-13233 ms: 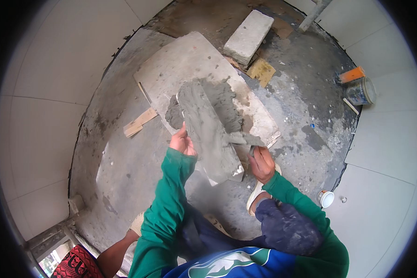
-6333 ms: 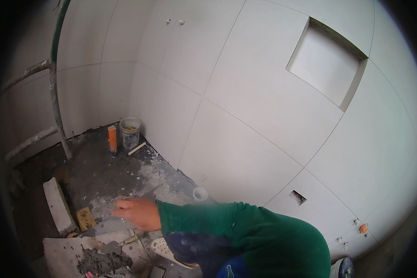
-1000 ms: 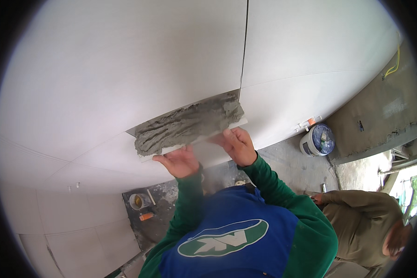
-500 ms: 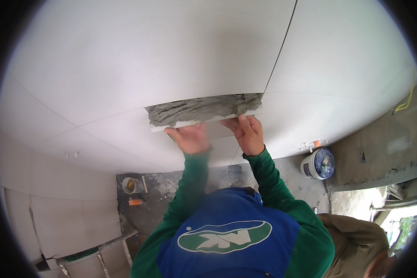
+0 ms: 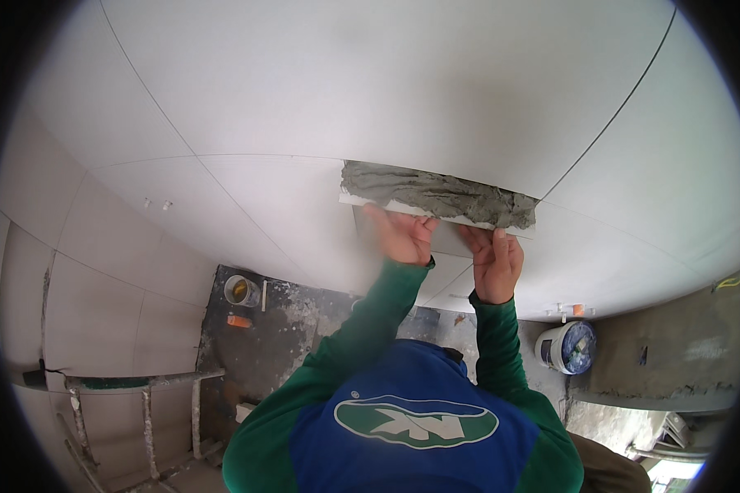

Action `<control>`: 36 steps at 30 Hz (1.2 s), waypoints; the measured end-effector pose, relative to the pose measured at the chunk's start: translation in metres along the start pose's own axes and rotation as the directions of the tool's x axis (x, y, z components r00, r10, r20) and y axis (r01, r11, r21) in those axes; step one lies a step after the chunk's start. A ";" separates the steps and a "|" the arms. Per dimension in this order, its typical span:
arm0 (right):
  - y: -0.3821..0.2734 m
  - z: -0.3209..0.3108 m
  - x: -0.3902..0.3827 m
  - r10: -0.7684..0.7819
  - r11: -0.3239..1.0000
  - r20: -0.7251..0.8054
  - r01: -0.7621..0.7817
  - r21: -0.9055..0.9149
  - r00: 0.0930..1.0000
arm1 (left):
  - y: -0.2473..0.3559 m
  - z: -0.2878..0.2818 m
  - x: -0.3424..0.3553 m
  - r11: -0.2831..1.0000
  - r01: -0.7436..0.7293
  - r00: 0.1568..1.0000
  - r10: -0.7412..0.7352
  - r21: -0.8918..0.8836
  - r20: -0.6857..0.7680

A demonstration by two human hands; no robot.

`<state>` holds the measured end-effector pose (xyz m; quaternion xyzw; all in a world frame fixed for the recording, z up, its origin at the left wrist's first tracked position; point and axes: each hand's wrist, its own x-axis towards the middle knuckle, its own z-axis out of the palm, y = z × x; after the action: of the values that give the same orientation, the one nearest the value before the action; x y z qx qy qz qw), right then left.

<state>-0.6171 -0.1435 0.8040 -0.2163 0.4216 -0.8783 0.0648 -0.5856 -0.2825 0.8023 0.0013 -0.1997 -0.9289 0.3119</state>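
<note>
A narrow white tile strip point(image 5: 355, 200) lies against the large white wall tiles, its upper face spread with ridged grey mortar point(image 5: 436, 191). Under its left part, my left hand point(image 5: 404, 238) grips the near edge, slightly blurred, with the fingers bent. My right hand point(image 5: 495, 264) pinches the same edge farther right, thumb on the edge and the other fingers reaching beneath. Below the strip, a smooth pale recess shows between my hands. The strip hides its own underside and some fingertips.
A white bucket point(image 5: 555, 349) stands on the floor at right, below small clips on the wall point(image 5: 633, 164). At left are a small pail point(image 5: 240, 291), an orange piece point(image 5: 239, 321) and a mortar-spattered ladder point(image 5: 148, 419). Part of another person's brown clothing point(image 5: 612, 468) shows at lower right.
My view has turned, so the strip and both hands appear farther right. Both hands still hold the near edge, and my left hand has shifted slightly along it. Less of the other person shows.
</note>
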 end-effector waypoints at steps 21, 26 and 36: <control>0.002 0.003 -0.003 -0.073 0.997 -0.028 0.073 0.018 0.997 | -0.003 0.001 0.003 0.996 0.066 0.985 -0.056 0.056 -0.166; 0.005 -0.005 -0.005 0.016 1.000 -0.048 -0.016 0.013 0.999 | 0.000 -0.010 0.001 0.999 0.031 0.999 -0.031 -0.021 0.024; 0.004 -0.005 -0.002 0.021 1.000 -0.017 -0.021 -0.004 1.000 | -0.009 -0.019 0.013 0.994 -0.090 0.995 0.088 0.067 0.039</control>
<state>-0.6179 -0.1415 0.7972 -0.2045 0.4261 -0.8785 0.0702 -0.5988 -0.2907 0.7836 -0.0135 -0.2370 -0.9065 0.3492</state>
